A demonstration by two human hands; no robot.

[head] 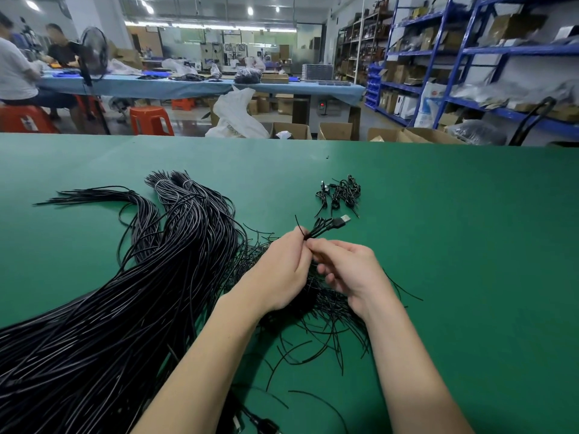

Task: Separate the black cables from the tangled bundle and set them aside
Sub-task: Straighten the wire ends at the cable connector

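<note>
— Black cables everywhere on the green table (454, 245). Where is the main bundle (109, 308)?

— It sprawls over the left half of the head view, running from the near left edge up toward the middle. Its far ends fan out, and two tufts there are cinched with pale ties (161, 182).

— And the hands?

— Both meet just right of the bundle, near the table's centre. The left hand (279, 270) has its fingers curled round a small bunch of cables whose plug ends (332, 223) stick out past the fingertips, pointing up and to the right; one plug shows a silver metal tip. The right hand (347, 270) is pressed close against the left, fingers curled, fingertips pinching at the same bunch where a thin black tie wraps it.

— What lies under them?

— A loose scatter of thin black strands (329, 324) spreads on the table beneath the wrists and toward the near edge.

— Anything set apart?

— A small heap (340, 192) of short black pieces sits farther back, just beyond the held plugs, apart from the bundle.

— Behind the table?

— Cardboard boxes (335, 131), red stools (150, 120), blue shelves (438, 57), and people seated at a long blue table (188, 86).
</note>
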